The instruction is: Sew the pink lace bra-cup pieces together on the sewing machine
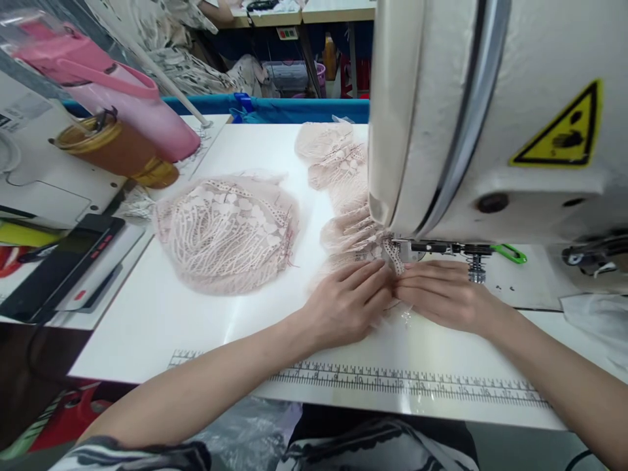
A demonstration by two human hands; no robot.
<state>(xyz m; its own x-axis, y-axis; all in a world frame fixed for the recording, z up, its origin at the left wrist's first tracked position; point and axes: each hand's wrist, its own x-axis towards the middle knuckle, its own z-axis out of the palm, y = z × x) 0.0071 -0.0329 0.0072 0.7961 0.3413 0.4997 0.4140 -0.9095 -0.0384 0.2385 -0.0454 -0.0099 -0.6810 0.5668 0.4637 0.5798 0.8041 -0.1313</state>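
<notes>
A strip of pale pink lace fabric (350, 226) runs from the back of the table to the needle area of a sewing machine (436, 131). Just in front of the presser foot (400, 248), my left hand (350, 297) presses on the lace with its fingers bent and close together. My right hand (436, 294) meets it from the other side, its fingers together and pinching the lace edge near the foot. The fingertips of both hands almost touch. To the left lies a round lace piece (228, 232) with loose reddish threads, apart from my hands.
A ruler strip (363, 379) runs along the table's front edge. At the left stand a pink bottle (132, 98), an amber cup (112, 150) and a black device (63, 265). Green snips (510, 253) lie behind my right hand. Another person's patterned clothing (171, 52) shows at the back.
</notes>
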